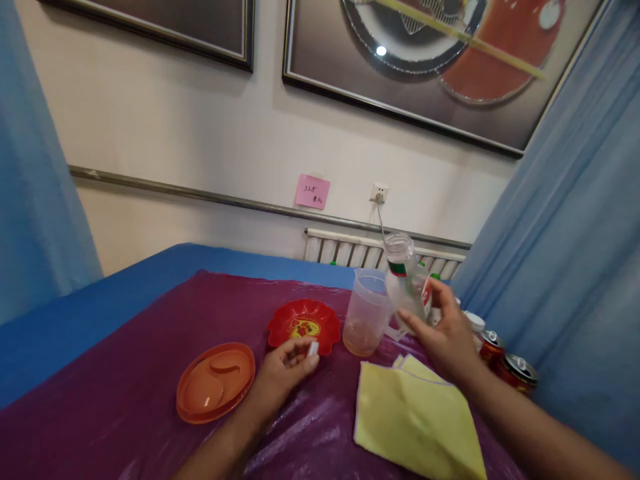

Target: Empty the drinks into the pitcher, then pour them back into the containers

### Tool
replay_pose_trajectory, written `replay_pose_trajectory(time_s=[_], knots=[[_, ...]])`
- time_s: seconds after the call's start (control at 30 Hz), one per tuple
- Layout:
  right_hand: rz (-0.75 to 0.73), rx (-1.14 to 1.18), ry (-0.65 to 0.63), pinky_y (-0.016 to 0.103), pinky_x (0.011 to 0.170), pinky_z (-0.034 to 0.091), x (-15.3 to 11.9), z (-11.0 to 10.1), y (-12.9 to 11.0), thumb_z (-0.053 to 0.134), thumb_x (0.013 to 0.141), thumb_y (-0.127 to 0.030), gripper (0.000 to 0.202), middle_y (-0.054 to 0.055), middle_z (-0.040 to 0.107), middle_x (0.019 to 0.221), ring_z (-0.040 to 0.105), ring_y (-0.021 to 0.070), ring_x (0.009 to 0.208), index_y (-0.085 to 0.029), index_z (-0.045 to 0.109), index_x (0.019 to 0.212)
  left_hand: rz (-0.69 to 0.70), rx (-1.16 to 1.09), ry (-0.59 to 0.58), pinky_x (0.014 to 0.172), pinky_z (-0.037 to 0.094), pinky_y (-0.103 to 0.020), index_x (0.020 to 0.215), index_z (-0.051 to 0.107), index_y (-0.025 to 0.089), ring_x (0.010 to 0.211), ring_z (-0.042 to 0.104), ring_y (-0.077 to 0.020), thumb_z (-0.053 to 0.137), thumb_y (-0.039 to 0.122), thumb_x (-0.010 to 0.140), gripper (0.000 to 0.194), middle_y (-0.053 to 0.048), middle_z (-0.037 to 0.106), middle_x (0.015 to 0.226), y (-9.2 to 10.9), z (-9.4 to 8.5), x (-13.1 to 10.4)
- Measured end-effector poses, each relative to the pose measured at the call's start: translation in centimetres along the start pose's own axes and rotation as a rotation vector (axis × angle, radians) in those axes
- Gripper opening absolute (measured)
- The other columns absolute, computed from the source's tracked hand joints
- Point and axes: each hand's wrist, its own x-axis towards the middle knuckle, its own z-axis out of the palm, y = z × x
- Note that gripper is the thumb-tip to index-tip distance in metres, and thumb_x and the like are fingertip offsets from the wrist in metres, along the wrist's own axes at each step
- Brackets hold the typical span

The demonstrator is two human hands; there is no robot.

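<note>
My right hand [443, 330] is closed round a clear bottle [399, 283] with a green and red label. Its open neck points up and leans slightly left, beside the rim of a translucent measuring jug [367, 313]. A little brownish liquid lies at the bottom of the jug. Between the thumb and fingers of my left hand [290, 365] is a small white cap [313, 349]. That hand is in front of a red scalloped plate [327, 330] with a yellow print. To its left rests an orange divided dish [215, 383].
A folded yellow cloth [415, 420] lies at the front right. Red cans [517, 377] and a white-capped container [474, 322] stand behind my right forearm. Purple plastic sheeting [125, 387] covers the blue table [165, 263]. Blue curtains [575, 233] hang at both sides.
</note>
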Motion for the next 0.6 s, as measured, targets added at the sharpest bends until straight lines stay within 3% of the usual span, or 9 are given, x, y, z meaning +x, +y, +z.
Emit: replay_pose_trajectory(time_s=[0.13, 0.27, 0.43, 0.6], knots=[[0.073, 0.470, -0.233, 0.042, 0.085, 0.057, -4.8, 6.7, -2.5, 0.071, 0.084, -0.040, 0.053, 0.007, 0.068, 0.119, 0.068, 0.0255, 0.101, -0.029, 0.045, 0.128, 0.165, -0.046, 0.192, 0.092, 0.055, -0.035, 0.107, 0.071, 0.015, 0.101, 0.070, -0.0249, 0.089, 0.048, 0.062, 0.059, -0.010, 0.076, 0.108, 1.2, -0.7, 0.4], [0.017, 0.448, -0.238, 0.048, 0.093, 0.053, -7.4, 12.1, -3.1, 0.075, 0.079, -0.035, 0.061, 0.009, 0.065, 0.126, 0.065, 0.0295, 0.110, -0.028, 0.045, 0.132, 0.372, -0.021, 0.327, 0.098, 0.055, -0.036, 0.112, 0.069, 0.018, 0.111, 0.069, -0.0260, 0.085, 0.047, 0.068, 0.055, -0.009, 0.075, 0.116, 3.1, -0.9, -1.0], [-0.105, 0.311, -0.170, 0.053, 0.097, 0.049, -8.5, 13.8, -2.7, 0.072, 0.081, -0.031, 0.061, 0.009, 0.064, 0.128, 0.062, 0.0323, 0.114, -0.031, 0.045, 0.136, 0.569, 0.177, 0.418, 0.098, 0.055, -0.037, 0.115, 0.071, 0.023, 0.109, 0.069, -0.0267, 0.083, 0.042, 0.072, 0.048, -0.007, 0.073, 0.117, 6.5, 0.2, -5.0], [-0.238, 0.264, -0.115, 0.056, 0.101, 0.046, -9.0, 13.6, -2.0, 0.065, 0.076, -0.017, 0.073, 0.010, 0.061, 0.133, 0.058, 0.0336, 0.120, -0.032, 0.038, 0.141, 0.669, 0.576, 0.379, 0.099, 0.053, -0.037, 0.109, 0.076, 0.027, 0.105, 0.068, -0.0255, 0.081, 0.037, 0.073, 0.038, -0.005, 0.073, 0.111, 9.0, 1.0, -6.9]])
